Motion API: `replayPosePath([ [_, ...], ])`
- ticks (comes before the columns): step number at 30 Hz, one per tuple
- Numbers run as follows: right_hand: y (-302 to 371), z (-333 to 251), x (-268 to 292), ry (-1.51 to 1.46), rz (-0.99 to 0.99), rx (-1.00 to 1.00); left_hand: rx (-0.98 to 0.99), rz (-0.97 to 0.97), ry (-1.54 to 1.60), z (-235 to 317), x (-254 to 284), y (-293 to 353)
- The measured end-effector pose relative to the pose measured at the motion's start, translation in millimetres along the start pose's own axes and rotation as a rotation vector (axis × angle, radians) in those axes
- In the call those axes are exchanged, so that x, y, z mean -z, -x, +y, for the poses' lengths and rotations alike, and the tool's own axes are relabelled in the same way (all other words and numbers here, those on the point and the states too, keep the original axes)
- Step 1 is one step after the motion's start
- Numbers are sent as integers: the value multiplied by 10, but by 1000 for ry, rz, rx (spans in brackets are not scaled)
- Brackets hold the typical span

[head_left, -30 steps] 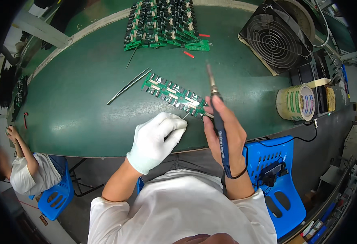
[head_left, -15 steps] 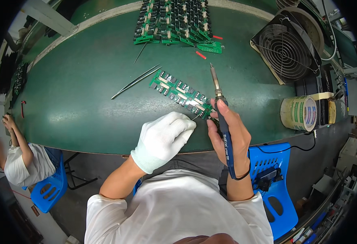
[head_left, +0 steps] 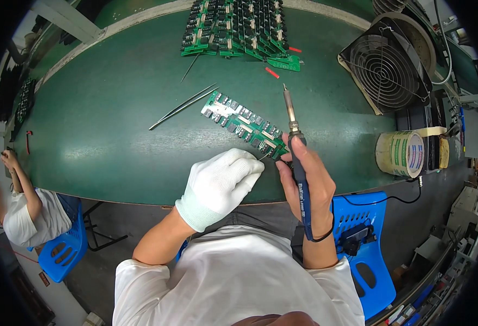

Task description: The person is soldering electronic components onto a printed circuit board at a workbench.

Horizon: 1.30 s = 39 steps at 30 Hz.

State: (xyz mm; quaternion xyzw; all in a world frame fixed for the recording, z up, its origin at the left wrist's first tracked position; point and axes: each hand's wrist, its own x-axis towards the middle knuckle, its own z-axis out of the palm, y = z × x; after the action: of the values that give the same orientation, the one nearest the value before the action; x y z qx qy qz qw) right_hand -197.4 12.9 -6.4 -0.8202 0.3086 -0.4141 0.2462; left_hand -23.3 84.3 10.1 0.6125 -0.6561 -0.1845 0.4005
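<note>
A green circuit board [head_left: 241, 120] with rows of black and white components lies slantwise at the middle of the table's near half. My right hand [head_left: 316, 182], bare, wraps round the blue handle of a soldering iron [head_left: 300, 163], its metal tip pointing away from me. The thumb and a fingertip of that hand also meet the board's near right end. In a white glove, my left hand [head_left: 222, 187] is closed just left of that end. A thin wire-like piece [head_left: 263, 156] sticks out from its fingertips toward the board; the rest is hidden in the glove.
Metal tweezers [head_left: 182, 107] lie left of the board. Stacked circuit boards [head_left: 233, 30] stand at the back, with a red strip [head_left: 272, 73] nearby. At right are a black fan [head_left: 380, 68] and a tape roll [head_left: 399, 154]. Another person [head_left: 35, 214] sits far left.
The bright glare on the board has shifted from its near right part to its far left end, so the board seems slightly tilted. Both hands keep almost the same place and grip.
</note>
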Motion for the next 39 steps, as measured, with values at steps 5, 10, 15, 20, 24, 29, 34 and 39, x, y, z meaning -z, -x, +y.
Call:
replayPosePath([
  [5,30,24,-45,93,33,97,-4,-17,-22,-14,8,8],
  [10,36,13,-54,135,31,95,-13,-6,-26,-23,5,17],
  [15,32,-8,-49,146,6,69,-18,12,-22,-37,1,26],
  [20,-9,-37,-65,143,17,57,-20,39,9,-45,-3,26],
  [24,-12,-45,-74,119,28,42,-18,37,5,-46,6,32],
  [29,37,-19,-61,42,35,54,-22,39,-2,-48,5,36],
  [34,262,-19,89,-141,93,20,-7,40,15,-46,1,31],
  [39,555,14,603,-161,212,-21,34,20,54,-25,12,28],
])
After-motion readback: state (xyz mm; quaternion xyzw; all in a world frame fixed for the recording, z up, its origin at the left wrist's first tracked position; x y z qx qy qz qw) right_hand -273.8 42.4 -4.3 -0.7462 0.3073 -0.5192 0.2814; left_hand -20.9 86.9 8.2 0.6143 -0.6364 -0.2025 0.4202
